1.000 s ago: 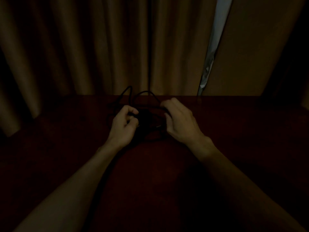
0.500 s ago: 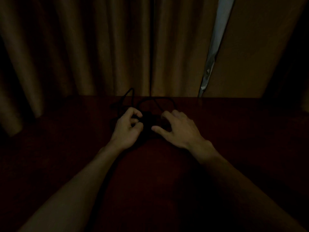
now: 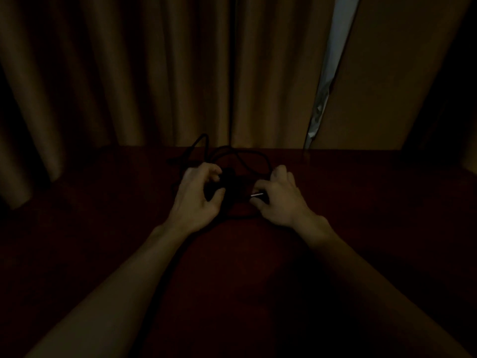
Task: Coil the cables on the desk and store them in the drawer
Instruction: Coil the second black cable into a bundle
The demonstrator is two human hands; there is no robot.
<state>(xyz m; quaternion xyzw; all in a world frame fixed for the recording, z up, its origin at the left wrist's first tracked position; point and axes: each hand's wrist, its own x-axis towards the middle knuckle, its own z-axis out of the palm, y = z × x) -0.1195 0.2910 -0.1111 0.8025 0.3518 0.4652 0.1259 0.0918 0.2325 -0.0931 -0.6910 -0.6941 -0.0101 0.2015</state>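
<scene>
Both forearms [image 3: 124,280] bare, entering from the near corners of the worktop [image 3: 361,202] and converging toward the middle of its far edge. The left hand [image 3: 197,196] is palm inward, fingers [image 3: 210,168] and thumb curled in a C; too dark to tell if they hold anything. The right hand [image 3: 280,200] is knuckles up, thumb and forefinger pinching a pale cable plug [image 3: 257,194]. Hands near, not touching.
</scene>
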